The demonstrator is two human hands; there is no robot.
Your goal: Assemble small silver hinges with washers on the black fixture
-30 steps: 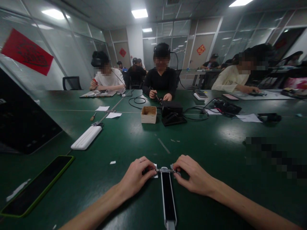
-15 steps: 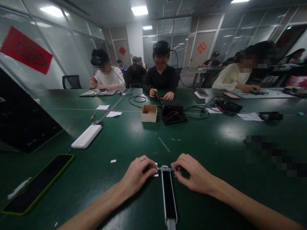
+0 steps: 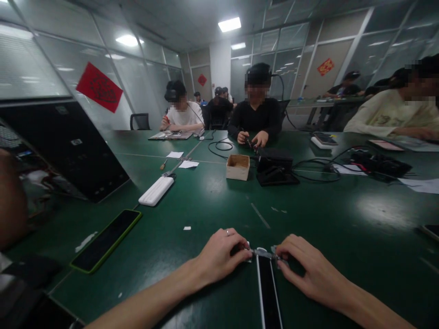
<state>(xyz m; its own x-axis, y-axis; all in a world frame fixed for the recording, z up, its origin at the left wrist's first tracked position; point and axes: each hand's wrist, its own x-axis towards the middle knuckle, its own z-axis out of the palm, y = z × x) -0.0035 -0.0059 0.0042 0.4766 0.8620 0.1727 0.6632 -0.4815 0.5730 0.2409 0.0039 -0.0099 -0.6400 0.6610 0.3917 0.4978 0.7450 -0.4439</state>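
Observation:
A long, narrow device (image 3: 269, 290) with a black face and silver-white edges lies on the green table, running toward me. A metallic crosspiece (image 3: 262, 253) spans its far end. My left hand (image 3: 222, 257) pinches a small shiny piece at the crosspiece's left side, thumb against fingers. On the opposite side, my right hand (image 3: 310, 269) grips another small, shiny or clear piece between thumb and fingers. Fingertips hide most of both pieces, so their exact kind cannot be made out. The device's near end is cut off by the frame.
A phone in a green case (image 3: 107, 241) and a white power strip (image 3: 157, 191) lie to the left, near a black computer case (image 3: 68, 146). Farther back stand a small open box (image 3: 238, 168), a black device (image 3: 276, 164) and cables. Several people sit around.
The view has turned left, so everything appears farther right. More of the computer case and part of a person at the left edge now show. Both hands keep their pinch at the crosspiece.

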